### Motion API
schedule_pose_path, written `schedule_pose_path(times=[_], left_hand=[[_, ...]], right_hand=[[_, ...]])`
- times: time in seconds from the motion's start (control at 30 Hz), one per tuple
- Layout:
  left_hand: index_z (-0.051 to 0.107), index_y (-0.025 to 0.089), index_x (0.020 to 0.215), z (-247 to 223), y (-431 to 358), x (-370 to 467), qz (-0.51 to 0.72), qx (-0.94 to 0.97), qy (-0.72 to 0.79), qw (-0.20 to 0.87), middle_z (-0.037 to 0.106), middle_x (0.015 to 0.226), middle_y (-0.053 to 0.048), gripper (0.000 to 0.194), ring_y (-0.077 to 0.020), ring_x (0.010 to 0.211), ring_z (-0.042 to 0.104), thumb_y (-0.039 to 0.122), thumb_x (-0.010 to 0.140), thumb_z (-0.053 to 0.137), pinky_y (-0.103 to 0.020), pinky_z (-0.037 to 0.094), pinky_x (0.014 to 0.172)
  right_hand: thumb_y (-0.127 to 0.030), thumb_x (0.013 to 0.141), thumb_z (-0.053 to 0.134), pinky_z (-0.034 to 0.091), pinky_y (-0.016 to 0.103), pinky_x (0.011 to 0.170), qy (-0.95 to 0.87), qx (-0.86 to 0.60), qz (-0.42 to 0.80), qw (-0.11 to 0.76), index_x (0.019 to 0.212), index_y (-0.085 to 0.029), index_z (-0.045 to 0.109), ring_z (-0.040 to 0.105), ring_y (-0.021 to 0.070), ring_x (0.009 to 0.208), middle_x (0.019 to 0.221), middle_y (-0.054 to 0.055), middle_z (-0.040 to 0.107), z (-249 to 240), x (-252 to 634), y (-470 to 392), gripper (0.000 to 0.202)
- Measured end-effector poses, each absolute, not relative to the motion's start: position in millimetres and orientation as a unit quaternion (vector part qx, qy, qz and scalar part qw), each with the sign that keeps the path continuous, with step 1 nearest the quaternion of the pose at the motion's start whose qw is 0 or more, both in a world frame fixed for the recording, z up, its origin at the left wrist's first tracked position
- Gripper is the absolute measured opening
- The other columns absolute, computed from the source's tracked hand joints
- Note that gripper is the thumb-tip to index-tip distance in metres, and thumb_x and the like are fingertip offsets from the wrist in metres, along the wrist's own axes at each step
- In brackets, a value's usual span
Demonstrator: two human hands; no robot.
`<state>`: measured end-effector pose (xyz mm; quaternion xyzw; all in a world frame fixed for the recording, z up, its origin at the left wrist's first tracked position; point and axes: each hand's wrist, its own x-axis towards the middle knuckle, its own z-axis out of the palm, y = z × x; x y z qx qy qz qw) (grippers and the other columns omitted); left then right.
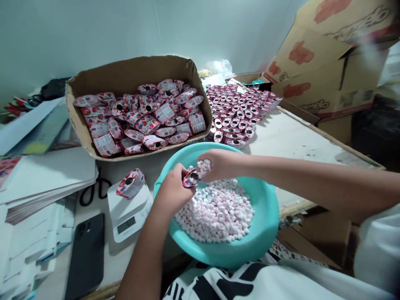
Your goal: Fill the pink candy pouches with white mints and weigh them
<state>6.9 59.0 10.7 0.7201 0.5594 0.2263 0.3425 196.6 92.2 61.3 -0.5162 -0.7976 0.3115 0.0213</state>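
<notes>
At centre, left hand [175,187] clamped on one packet [189,179], right hand [215,163] closed around several white pieces [204,166], above one basin [225,253]. Lower left, one scale [120,205], one phone [86,252] on white worktop [289,139]; pale wall [118,29] uppermost.

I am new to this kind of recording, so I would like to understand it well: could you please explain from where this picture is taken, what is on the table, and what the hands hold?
There is no machine here: a person works with two bare hands. The single picture comes from a camera worn on the head, looking forward and down.

The left hand holds a small printed pack with a hole in its end. The right hand holds white pieces beside it. Below is a teal basin containing many more pieces.

On the table, beyond the basin, a cardboard box contains similar packs; to its right, rows of packs stand with openings up. Left of the basin are a white scale carrying one pack and a dark phone.
</notes>
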Motion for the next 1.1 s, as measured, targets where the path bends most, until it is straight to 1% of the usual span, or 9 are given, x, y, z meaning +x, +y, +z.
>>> schedule_pose_path(times=[0.3,0.47,0.53,0.6,0.67,0.77,0.9,1.0,1.1], left_hand=[[0.058,0.021,0.093,10,59,3,0.276,0.677,0.559,0.391,0.069,0.089,0.002,0.028,-0.0162,0.081,0.065,0.013,0.068,0.068,-0.024,0.045,0.068],[0.059,0.020,0.096,10,59,4,0.308,0.664,0.559,0.390,0.069,0.091,0.001,0.031,-0.0174,0.085,0.066,0.014,0.067,0.070,-0.026,0.047,0.073],[0.059,0.020,0.097,9,59,4,0.316,0.659,0.563,0.386,0.069,0.092,0.001,0.034,-0.0177,0.086,0.066,0.014,0.066,0.071,-0.026,0.048,0.074],[0.059,0.020,0.098,9,59,4,0.321,0.657,0.565,0.383,0.069,0.093,0.001,0.035,-0.0178,0.086,0.066,0.014,0.066,0.072,-0.026,0.048,0.074],[0.059,0.020,0.097,9,59,4,0.323,0.657,0.567,0.379,0.070,0.093,0.001,0.034,-0.0176,0.087,0.066,0.014,0.066,0.072,-0.025,0.048,0.074],[0.058,0.020,0.095,8,60,5,0.318,0.662,0.569,0.370,0.069,0.091,0.001,0.032,-0.0172,0.085,0.066,0.012,0.066,0.071,-0.025,0.047,0.072],[0.058,0.020,0.093,8,60,6,0.310,0.665,0.576,0.360,0.068,0.088,0.001,0.032,-0.0172,0.083,0.065,0.010,0.065,0.070,-0.024,0.046,0.070],[0.057,0.020,0.093,9,59,6,0.307,0.661,0.584,0.357,0.068,0.088,0.002,0.032,-0.0171,0.082,0.065,0.010,0.065,0.069,-0.024,0.045,0.070],[0.057,0.021,0.093,10,59,5,0.303,0.661,0.586,0.356,0.068,0.088,0.002,0.032,-0.0168,0.082,0.065,0.010,0.066,0.068,-0.024,0.044,0.069]], right_hand=[[-0.040,0.073,0.077,0.033,0.026,0.057,-0.869,-0.457,0.191,-0.012,0.119,-0.021,0.065,0.059,0.0174,0.078,0.100,0.004,0.069,98,191,80,0.051],[-0.050,0.070,0.081,0.049,0.035,0.073,-0.848,-0.492,0.172,-0.095,0.143,-0.022,0.053,0.064,0.0315,0.101,0.128,0.013,0.063,74,218,83,0.083],[-0.051,0.065,0.084,0.051,0.047,0.092,-0.831,-0.480,0.226,-0.169,0.156,-0.019,0.036,0.056,0.0417,0.122,0.148,0.021,0.048,46,220,83,0.108],[-0.052,0.058,0.088,0.044,0.060,0.103,-0.806,-0.472,0.276,-0.229,0.162,-0.020,0.022,0.039,0.0516,0.139,0.163,0.027,0.022,17,214,78,0.127],[-0.050,0.049,0.092,0.035,0.069,0.108,-0.806,-0.458,0.288,-0.238,0.161,-0.022,0.024,0.023,0.0574,0.144,0.165,0.028,0.011,-6,205,71,0.134],[-0.049,0.053,0.089,0.027,0.068,0.114,-0.854,-0.390,0.284,-0.192,0.157,-0.019,0.035,0.016,0.0535,0.148,0.164,0.026,0.019,-21,195,58,0.120],[-0.040,0.063,0.080,0.034,0.051,0.117,-0.901,-0.287,0.302,-0.123,0.145,-0.016,0.051,0.038,0.0403,0.142,0.152,0.020,0.046,-17,192,41,0.090],[-0.030,0.067,0.071,0.049,0.039,0.103,-0.888,-0.269,0.356,-0.111,0.132,-0.022,0.060,0.058,0.0317,0.122,0.138,0.014,0.060,-11,191,30,0.067],[-0.028,0.064,0.071,0.055,0.037,0.082,-0.845,-0.319,0.398,-0.162,0.122,-0.025,0.066,0.067,0.0297,0.099,0.117,0.009,0.071,-8,188,26,0.059]])
